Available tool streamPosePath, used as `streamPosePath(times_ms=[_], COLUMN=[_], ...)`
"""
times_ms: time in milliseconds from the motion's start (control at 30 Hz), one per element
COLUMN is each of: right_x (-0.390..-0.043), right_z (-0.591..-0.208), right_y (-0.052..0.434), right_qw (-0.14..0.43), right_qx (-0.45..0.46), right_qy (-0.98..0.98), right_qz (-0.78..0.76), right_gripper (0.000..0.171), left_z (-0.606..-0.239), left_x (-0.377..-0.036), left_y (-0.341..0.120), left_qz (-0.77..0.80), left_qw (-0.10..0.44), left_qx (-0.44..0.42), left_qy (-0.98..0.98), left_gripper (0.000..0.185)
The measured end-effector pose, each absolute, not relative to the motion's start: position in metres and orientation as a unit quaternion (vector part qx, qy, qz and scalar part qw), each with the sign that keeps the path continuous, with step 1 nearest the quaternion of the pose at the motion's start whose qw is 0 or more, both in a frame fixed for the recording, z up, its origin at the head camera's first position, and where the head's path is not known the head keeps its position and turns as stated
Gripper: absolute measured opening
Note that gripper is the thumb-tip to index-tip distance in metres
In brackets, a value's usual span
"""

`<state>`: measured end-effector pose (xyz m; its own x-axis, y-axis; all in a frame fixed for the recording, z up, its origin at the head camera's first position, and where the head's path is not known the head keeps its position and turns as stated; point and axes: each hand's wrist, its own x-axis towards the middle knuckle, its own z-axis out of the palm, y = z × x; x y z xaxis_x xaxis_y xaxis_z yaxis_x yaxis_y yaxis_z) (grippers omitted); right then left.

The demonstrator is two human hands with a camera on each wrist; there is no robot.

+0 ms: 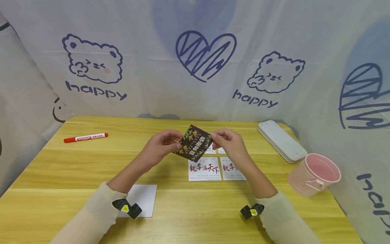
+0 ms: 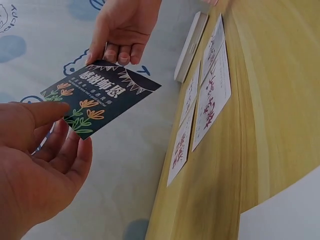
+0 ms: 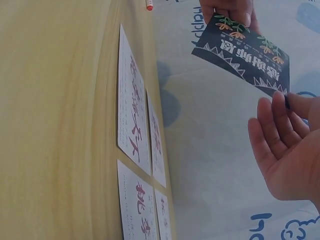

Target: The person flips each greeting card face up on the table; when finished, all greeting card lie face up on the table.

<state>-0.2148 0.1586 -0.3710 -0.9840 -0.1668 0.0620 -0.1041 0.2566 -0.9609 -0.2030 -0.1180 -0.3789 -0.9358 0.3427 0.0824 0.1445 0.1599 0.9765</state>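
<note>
A dark card (image 1: pixel 195 144) with orange flowers, green leaves and white Chinese lettering is held up above the table between both hands. My left hand (image 1: pixel 159 145) pinches its flowered edge, thumb on the printed face and fingers behind, as the left wrist view shows. At the opposite side, my right hand (image 1: pixel 233 144) pinches a corner between thumb and fingertips. The card is tilted, with its printed face (image 2: pixel 107 95) towards me. Beneath it lie several white cards (image 1: pixel 204 171) with red lettering, laid out in two rows; card and right arm partly cover them.
A red-and-white marker (image 1: pixel 86 137) lies at the back left. Partly under my left wrist is a blank white sheet (image 1: pixel 147 200). To the right are a white oblong case (image 1: pixel 281 140) and a pink bucket (image 1: pixel 304 179). A printed curtain (image 1: pixel 146 74) hangs behind the table.
</note>
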Motion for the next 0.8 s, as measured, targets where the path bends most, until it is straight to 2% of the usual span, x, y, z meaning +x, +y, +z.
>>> streamPosePath(times_ms=[167,433,633,800], right_x=[-0.214,-0.21,-0.203,-0.203], right_z=[-0.372,-0.379,-0.387,-0.388], right_y=[0.157,0.147,0.136,0.135], right_qw=[0.032,0.0,-0.002,-0.042], right_qx=[-0.108,-0.149,-0.152,-0.152], right_qy=[0.782,0.747,0.735,0.755], right_qz=[-0.613,-0.648,-0.661,-0.637], right_gripper=[0.029,0.044,0.044,0.032], left_z=[-0.378,-0.378,-0.379,-0.381], left_x=[-0.204,-0.204,-0.201,-0.2], left_y=[-0.118,-0.115,-0.105,-0.104], left_qz=[0.632,0.707,0.764,0.769], left_qw=[0.07,0.038,0.009,0.02], left_qx=[0.137,0.089,0.061,0.068], left_qy=[0.76,0.7,0.643,0.635], left_gripper=[0.037,0.043,0.041,0.043])
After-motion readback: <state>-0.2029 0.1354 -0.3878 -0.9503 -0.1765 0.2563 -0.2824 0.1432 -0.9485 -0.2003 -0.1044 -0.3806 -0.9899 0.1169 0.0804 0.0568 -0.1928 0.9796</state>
